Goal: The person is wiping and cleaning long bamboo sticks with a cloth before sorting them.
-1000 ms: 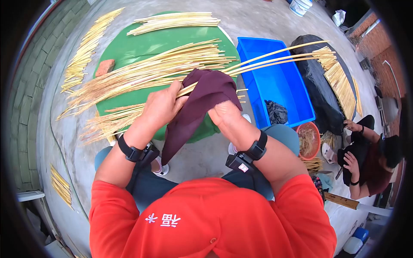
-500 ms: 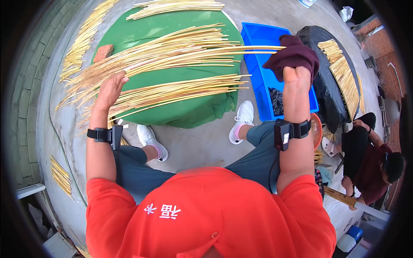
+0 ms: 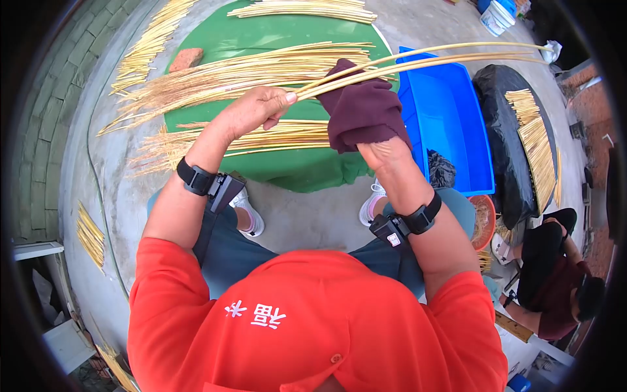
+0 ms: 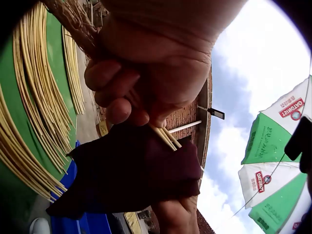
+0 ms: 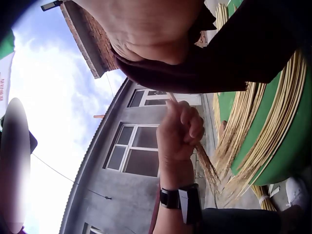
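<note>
Stalks (image 3: 431, 62), a thin bunch, run in the head view from the left hand (image 3: 255, 111) up and right over the tub (image 3: 457, 111), with their long free ends out in the air. The left hand is curled round them near the tasselled end. Just beside it, the right hand (image 3: 385, 157) is clamped on a cloth (image 3: 362, 108) wrapped round the same bunch. Both hands are over the near edge of the green worktop (image 3: 294, 170), above the piles (image 3: 248, 72) lying on it. The unsupported length is probably the main risk: a hard squeeze or a sideways pull through the cloth could bend or snap a stalk. The tassels also hang low enough to catch the piles and drag some out of line.

From the left wrist, the left hand (image 4: 151, 73) holds only a few stalks (image 4: 165, 137) between thumb and curled fingers, and they enter the cloth (image 4: 126, 175) right below. The hold looks narrow, so if the cloth drags harder than the pinch resists, the bunch could slide out or fan apart.

From the right wrist, the right hand (image 5: 146, 24) has the cloth (image 5: 234, 53) bunched in its fist, and loose folds hang toward the worktop (image 5: 273, 146). The left hand (image 5: 180, 129) is opposite, with the tassel trailing below it. A hanging fold could snag on the piles. Whether the cloth encloses every stalk cannot be told, so one left outside could spring free.
</note>
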